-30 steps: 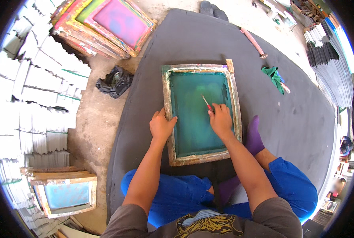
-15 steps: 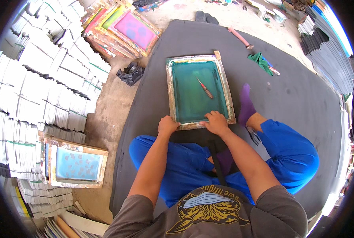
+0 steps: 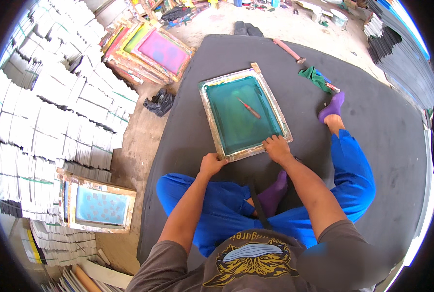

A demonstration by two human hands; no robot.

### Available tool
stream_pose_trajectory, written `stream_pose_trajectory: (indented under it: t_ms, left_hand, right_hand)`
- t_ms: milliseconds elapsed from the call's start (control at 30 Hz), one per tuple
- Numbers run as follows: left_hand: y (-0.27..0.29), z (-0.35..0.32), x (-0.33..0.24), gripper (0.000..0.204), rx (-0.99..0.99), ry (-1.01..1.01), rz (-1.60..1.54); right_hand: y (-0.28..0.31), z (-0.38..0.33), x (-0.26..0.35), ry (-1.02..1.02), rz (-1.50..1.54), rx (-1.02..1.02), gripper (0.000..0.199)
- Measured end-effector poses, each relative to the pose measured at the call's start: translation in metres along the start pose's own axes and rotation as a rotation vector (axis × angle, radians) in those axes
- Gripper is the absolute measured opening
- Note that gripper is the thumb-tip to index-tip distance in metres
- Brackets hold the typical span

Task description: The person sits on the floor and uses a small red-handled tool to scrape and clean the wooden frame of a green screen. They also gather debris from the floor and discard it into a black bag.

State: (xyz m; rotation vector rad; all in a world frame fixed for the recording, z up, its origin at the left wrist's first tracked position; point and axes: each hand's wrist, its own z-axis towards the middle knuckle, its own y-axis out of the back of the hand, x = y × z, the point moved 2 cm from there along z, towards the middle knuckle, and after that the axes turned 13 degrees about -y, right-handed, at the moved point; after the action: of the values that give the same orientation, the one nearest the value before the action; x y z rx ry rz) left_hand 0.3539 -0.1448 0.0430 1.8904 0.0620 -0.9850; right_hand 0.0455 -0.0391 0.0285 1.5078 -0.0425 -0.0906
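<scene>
A screen printing frame (image 3: 216, 124) with green mesh and a paint-stained wooden border lies on the dark grey mat, turned slightly anticlockwise. On its mesh rests a screwdriver (image 3: 249, 109) with a reddish handle and a thin shaft. My left hand (image 3: 213, 164) grips the near left corner, thumb along the wood. My right hand (image 3: 277, 148) holds the near border toward its right end, fingertips curled over the inner edge. The fingers' undersides are hidden in both hands.
On the dark grey mat (image 3: 372, 146), a hammer (image 3: 289, 51) and a green cloth (image 3: 315, 78) lie beyond my right foot. Stacks of white sheets (image 3: 46, 112) rise at left. More printing frames lean far left (image 3: 161, 51) and near left (image 3: 100, 204). A black plastic bag (image 3: 159, 102) lies beside the mat.
The printing frame has turned anticlockwise, the screwdriver with it. Both hands stay on its near border. My right leg has stretched outward, its foot moving right and away toward the green cloth.
</scene>
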Motion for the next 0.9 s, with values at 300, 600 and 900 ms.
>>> stream_pose_trajectory:
  t_ms: [300,600,900]
  left_hand:
    - [0.017,0.083,-0.056,0.051,-0.024,-0.363,0.429]
    - [0.025,0.173,-0.024,0.069,0.293,-0.845,0.885]
    - [-0.013,0.112,-0.039,0.068,0.073,-0.693,0.696]
  right_hand:
    - [0.013,0.022,-0.054,-0.923,0.515,0.081,0.063]
    - [-0.01,0.03,-0.02,-1.199,0.923,0.094,0.107]
    - [0.005,0.061,-0.058,-1.084,0.806,0.078,0.093]
